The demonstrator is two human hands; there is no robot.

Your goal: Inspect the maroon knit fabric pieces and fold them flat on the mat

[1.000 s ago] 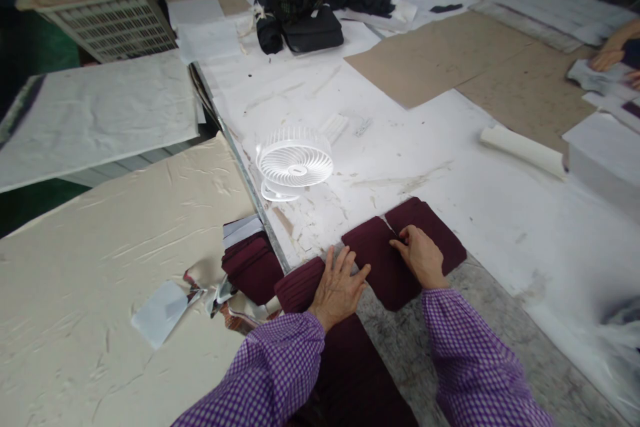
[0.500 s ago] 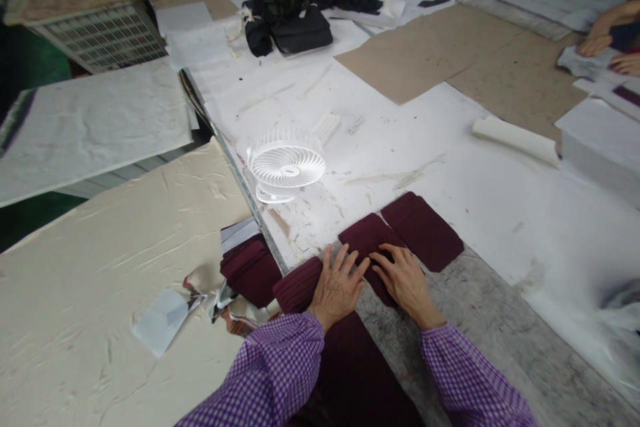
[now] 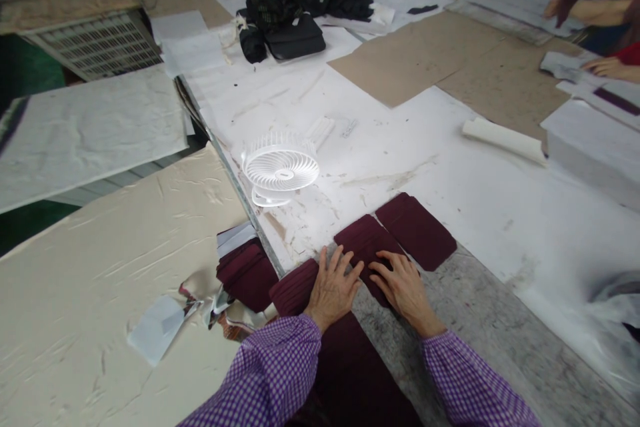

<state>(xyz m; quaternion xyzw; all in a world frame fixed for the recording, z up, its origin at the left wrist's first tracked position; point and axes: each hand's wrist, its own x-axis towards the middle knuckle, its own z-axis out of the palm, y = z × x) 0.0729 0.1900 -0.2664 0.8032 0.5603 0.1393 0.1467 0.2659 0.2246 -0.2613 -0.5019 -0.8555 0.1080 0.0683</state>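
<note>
My left hand [image 3: 333, 288] lies with fingers spread, its palm beside a fanned stack of maroon fabric pieces [image 3: 294, 288] and its fingertips at the left edge of a maroon fabric panel [image 3: 364, 235]. On that same panel rests my right hand [image 3: 406, 290], fingers apart and slightly bent. A second maroon panel [image 3: 417, 230] lies flat just beyond, to the right. Below my wrists, a long maroon cloth [image 3: 357, 373] runs toward me. Another maroon stack [image 3: 250, 273], with pale pieces at its top, sits to the left.
A white fan [image 3: 281, 170] stands on the white-covered table past my hands. Fabric scraps [image 3: 235, 317] and a pale sheet [image 3: 157, 328] lie at left. Farther back are a black bundle [image 3: 295, 37] and a paper roll [image 3: 504, 140]. A co-worker's hands [image 3: 613, 68] show at far right.
Both my hands stay almost in place on the fabric; the view has shifted slightly. At far right, a co-worker's arm now holds up a maroon piece.
</note>
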